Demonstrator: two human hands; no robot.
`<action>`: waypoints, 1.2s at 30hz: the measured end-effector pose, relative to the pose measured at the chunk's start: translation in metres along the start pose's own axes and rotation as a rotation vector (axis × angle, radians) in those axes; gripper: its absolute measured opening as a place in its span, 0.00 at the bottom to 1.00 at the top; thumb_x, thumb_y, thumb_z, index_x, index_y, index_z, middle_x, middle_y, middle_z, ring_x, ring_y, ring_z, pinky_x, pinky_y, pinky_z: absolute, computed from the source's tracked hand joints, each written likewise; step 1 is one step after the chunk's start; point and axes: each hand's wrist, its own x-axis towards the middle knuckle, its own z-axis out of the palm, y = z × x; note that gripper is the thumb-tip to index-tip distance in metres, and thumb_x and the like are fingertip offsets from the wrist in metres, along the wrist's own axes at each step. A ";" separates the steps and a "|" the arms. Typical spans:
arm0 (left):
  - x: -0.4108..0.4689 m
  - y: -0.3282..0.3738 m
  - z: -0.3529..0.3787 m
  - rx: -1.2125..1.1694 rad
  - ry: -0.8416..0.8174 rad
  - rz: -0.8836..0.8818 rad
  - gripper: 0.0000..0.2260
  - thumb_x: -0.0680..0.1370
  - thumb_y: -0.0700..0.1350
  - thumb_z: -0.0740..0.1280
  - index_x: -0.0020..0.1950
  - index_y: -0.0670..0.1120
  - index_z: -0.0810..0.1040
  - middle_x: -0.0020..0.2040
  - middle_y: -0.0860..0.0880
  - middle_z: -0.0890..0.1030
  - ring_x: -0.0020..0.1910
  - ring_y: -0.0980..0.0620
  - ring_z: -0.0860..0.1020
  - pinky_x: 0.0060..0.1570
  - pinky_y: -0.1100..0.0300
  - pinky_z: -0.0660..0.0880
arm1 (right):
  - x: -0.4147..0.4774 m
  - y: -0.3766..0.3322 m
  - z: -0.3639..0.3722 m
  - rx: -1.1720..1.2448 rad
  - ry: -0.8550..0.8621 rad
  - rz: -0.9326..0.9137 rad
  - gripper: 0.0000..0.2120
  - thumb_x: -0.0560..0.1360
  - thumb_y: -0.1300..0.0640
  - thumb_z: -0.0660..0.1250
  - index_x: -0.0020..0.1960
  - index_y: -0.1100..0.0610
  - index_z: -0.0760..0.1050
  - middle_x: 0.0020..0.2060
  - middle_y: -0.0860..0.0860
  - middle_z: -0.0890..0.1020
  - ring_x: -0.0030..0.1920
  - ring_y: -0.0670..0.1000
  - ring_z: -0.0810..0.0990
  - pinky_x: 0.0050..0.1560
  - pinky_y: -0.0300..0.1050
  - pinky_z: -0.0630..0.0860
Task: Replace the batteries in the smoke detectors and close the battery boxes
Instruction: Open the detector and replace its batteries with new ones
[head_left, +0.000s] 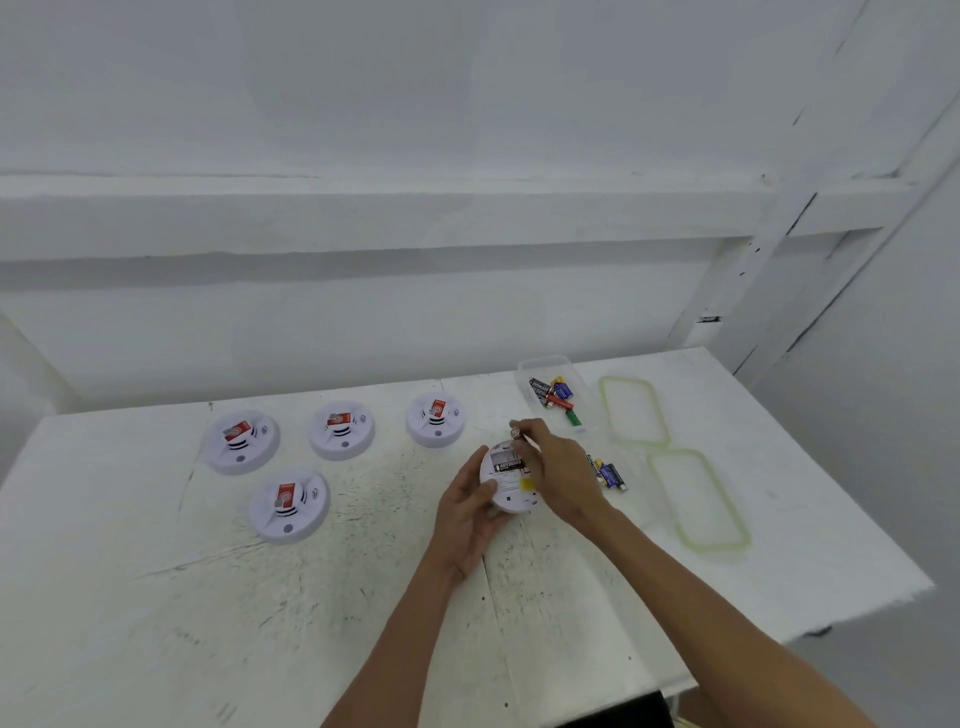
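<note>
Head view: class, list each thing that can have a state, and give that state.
Held smoke detector: back up, battery box open with one seated battery.
Left hand: grips the held smoke detector.
Right hand: pinches a loose battery.
Four other detectors: face up, untouched.
Far container: open, batteries inside.
Two lids: off, lying flat.

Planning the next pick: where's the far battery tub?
Head view, right of centre, far side of the table: the tub sits between the rightmost resting smoke detector and a green-rimmed lid.
</note>
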 end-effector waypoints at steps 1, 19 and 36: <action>0.000 -0.002 0.003 -0.010 -0.009 -0.010 0.22 0.82 0.33 0.63 0.76 0.44 0.71 0.70 0.41 0.79 0.68 0.35 0.78 0.60 0.36 0.80 | 0.000 0.004 -0.003 0.026 0.058 0.007 0.10 0.83 0.50 0.60 0.62 0.49 0.74 0.48 0.46 0.84 0.45 0.45 0.81 0.44 0.43 0.78; 0.004 -0.021 -0.008 -0.105 -0.080 -0.140 0.27 0.78 0.28 0.63 0.77 0.42 0.70 0.75 0.40 0.74 0.73 0.36 0.74 0.67 0.34 0.74 | -0.021 0.071 -0.045 -0.205 0.051 0.507 0.12 0.79 0.61 0.63 0.62 0.60 0.75 0.49 0.60 0.81 0.48 0.58 0.80 0.44 0.50 0.78; 0.001 -0.020 -0.009 -0.133 -0.098 -0.111 0.27 0.79 0.28 0.63 0.78 0.42 0.70 0.75 0.40 0.75 0.73 0.36 0.73 0.68 0.33 0.72 | -0.016 0.039 -0.044 -0.236 0.114 0.324 0.09 0.78 0.60 0.64 0.53 0.59 0.82 0.46 0.54 0.84 0.45 0.54 0.81 0.44 0.49 0.78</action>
